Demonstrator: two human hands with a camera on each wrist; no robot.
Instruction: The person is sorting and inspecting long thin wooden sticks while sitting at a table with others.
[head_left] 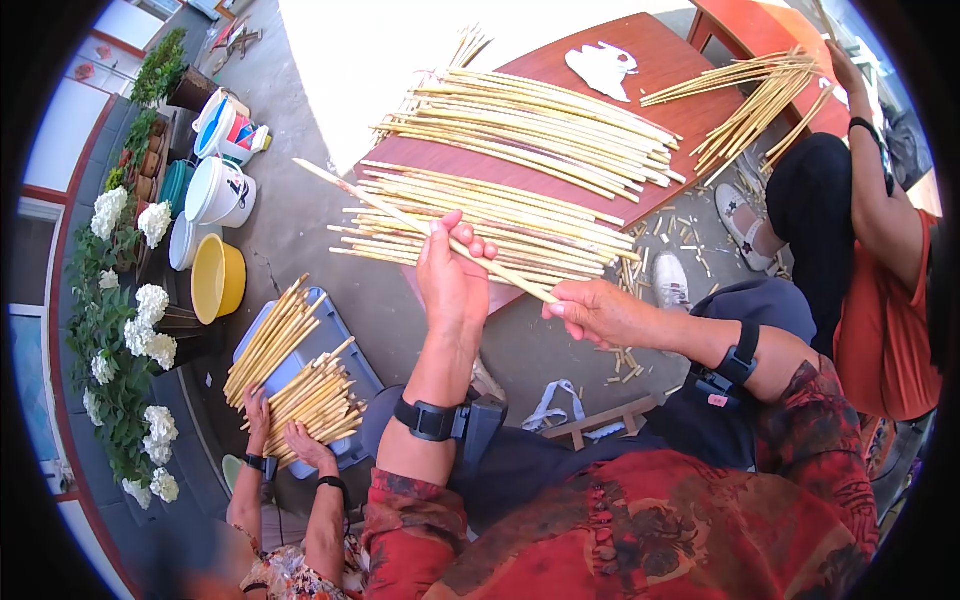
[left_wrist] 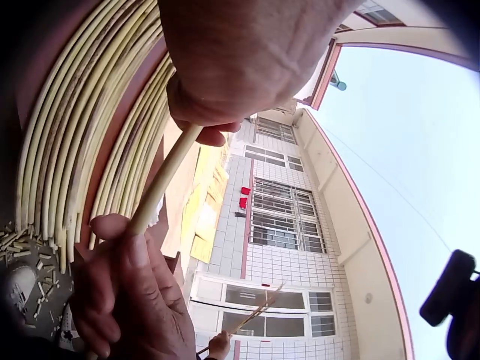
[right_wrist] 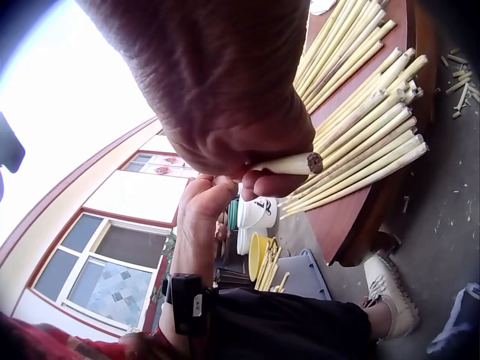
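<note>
One long pale stalk (head_left: 385, 208) slants across the head view between both hands. The left hand (head_left: 455, 275), palm up, has its fingers curled round the stalk's middle part. At the stalk's lower right end the right hand (head_left: 605, 312) pinches it between thumb and fingers. In the right wrist view the cut end of the stalk (right_wrist: 300, 163) pokes out of the right hand (right_wrist: 232, 112). The left wrist view shows the stalk (left_wrist: 166, 176) running from the left hand (left_wrist: 232, 60) to the right hand (left_wrist: 135, 292). Rows of similar stalks (head_left: 540, 125) lie just beyond.
Stalk rows rest on a reddish-brown table (head_left: 655, 60) with a white cloth (head_left: 602, 70). Another person's hands touch stalks in a grey-blue tray (head_left: 362, 375). Someone at right holds a stalk bundle (head_left: 765, 100). Buckets, a yellow basin (head_left: 218, 279) and flowers stand left; cut bits litter the ground.
</note>
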